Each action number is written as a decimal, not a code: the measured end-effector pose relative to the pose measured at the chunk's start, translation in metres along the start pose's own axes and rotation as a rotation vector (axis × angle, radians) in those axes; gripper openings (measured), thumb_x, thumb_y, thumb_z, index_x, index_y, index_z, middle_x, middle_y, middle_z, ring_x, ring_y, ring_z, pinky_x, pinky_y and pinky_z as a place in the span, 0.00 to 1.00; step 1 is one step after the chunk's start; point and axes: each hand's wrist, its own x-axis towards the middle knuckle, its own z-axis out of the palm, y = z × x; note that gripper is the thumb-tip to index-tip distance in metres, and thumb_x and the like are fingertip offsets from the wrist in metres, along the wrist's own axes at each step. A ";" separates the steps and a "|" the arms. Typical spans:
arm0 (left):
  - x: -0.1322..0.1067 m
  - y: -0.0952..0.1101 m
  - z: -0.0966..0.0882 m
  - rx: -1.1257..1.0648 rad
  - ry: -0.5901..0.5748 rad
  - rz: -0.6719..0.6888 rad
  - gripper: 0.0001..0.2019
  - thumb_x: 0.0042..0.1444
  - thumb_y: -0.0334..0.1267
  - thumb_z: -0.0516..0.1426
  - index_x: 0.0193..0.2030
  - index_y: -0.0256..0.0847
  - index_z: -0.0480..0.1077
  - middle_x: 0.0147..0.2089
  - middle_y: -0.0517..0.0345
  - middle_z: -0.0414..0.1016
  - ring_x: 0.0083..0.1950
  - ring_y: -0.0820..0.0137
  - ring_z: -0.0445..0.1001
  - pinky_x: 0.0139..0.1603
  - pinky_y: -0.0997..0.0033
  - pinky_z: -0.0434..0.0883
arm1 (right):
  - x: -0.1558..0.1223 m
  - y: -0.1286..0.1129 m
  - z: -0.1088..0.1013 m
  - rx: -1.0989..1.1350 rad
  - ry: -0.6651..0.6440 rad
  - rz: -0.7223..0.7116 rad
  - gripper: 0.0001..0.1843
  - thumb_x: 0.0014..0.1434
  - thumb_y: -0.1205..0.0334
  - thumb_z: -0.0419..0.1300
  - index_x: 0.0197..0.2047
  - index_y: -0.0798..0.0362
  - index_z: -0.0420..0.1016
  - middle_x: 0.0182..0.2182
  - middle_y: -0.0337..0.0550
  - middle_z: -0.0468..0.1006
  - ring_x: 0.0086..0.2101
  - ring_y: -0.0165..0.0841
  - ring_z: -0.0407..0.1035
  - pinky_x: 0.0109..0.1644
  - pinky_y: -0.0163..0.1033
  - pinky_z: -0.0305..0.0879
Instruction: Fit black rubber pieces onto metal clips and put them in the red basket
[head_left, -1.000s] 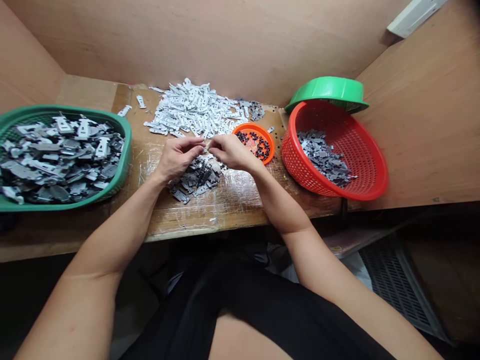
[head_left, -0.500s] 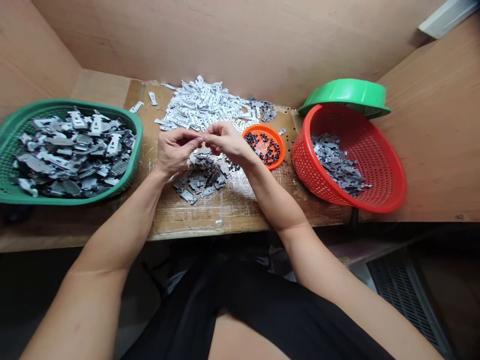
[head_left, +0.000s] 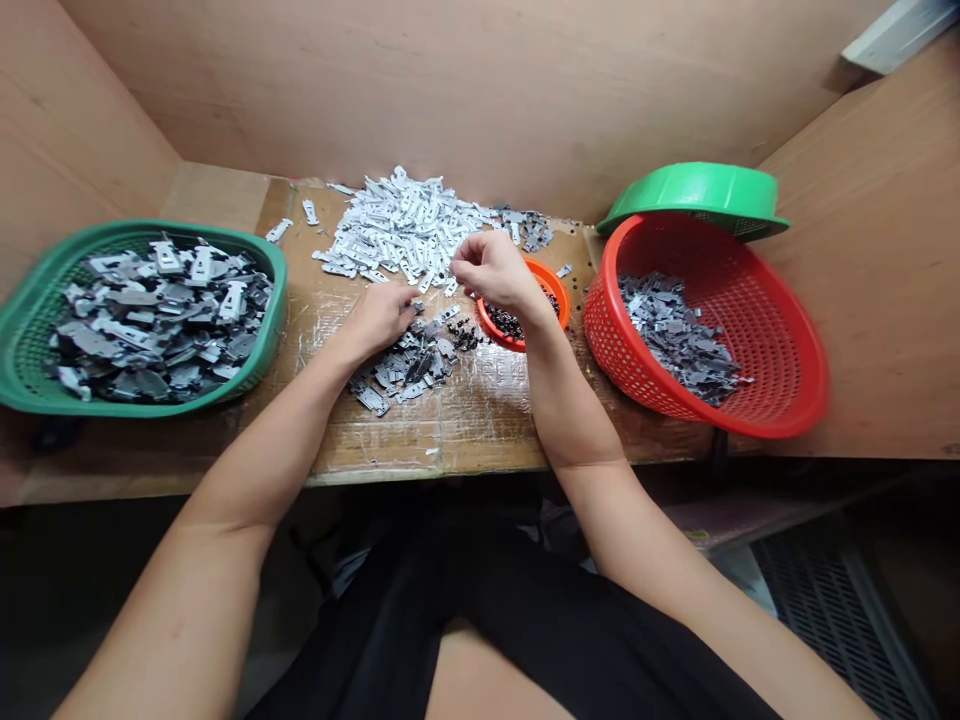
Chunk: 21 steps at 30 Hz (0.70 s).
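Note:
My left hand (head_left: 384, 315) rests palm down on the small heap of grey metal parts (head_left: 409, 365) in the middle of the wooden bench, fingers curled over them. My right hand (head_left: 489, 270) is raised just above the near edge of the white metal pieces (head_left: 405, 228), fingers pinched together on something too small to make out. Right under its wrist sits the small orange bowl (head_left: 556, 285) holding tiny dark parts (head_left: 506, 322).
A green basket (head_left: 274, 270) full of grey metal plates stands at the left. At the right a red basket (head_left: 750, 400) holds grey parts, with a green lid (head_left: 697, 190) behind it. Wooden walls enclose the bench (head_left: 465, 420) on three sides.
My hands, pinched together over the grey heap before, have parted. The left dropped onto the heap and the right moved back toward the white pieces.

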 end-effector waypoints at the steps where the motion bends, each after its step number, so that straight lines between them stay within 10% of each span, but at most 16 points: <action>1: 0.000 0.001 -0.002 0.026 0.017 -0.007 0.11 0.57 0.30 0.69 0.43 0.48 0.90 0.42 0.47 0.90 0.54 0.44 0.89 0.65 0.49 0.81 | -0.001 -0.001 0.000 0.018 -0.023 -0.003 0.10 0.67 0.69 0.75 0.40 0.49 0.79 0.29 0.36 0.73 0.34 0.34 0.72 0.42 0.41 0.76; 6: -0.002 0.010 -0.024 -0.071 0.260 -0.174 0.13 0.49 0.25 0.68 0.36 0.51 0.83 0.36 0.53 0.85 0.50 0.45 0.86 0.66 0.47 0.83 | -0.003 -0.006 0.015 0.130 -0.171 -0.015 0.10 0.73 0.70 0.74 0.39 0.51 0.82 0.31 0.37 0.78 0.34 0.31 0.71 0.40 0.38 0.73; 12: -0.009 0.037 -0.038 -0.856 0.505 -0.533 0.13 0.52 0.21 0.70 0.41 0.42 0.83 0.29 0.62 0.79 0.31 0.68 0.80 0.35 0.74 0.78 | 0.004 0.004 0.052 0.302 -0.152 0.056 0.13 0.73 0.66 0.81 0.39 0.51 0.84 0.34 0.36 0.82 0.33 0.30 0.70 0.36 0.35 0.71; 21: -0.015 0.040 -0.025 -0.939 0.631 -0.497 0.12 0.53 0.20 0.71 0.40 0.41 0.85 0.31 0.61 0.80 0.30 0.71 0.77 0.24 0.79 0.65 | 0.001 0.013 0.098 0.481 -0.085 0.152 0.16 0.71 0.66 0.83 0.37 0.51 0.81 0.31 0.35 0.83 0.32 0.29 0.75 0.32 0.30 0.69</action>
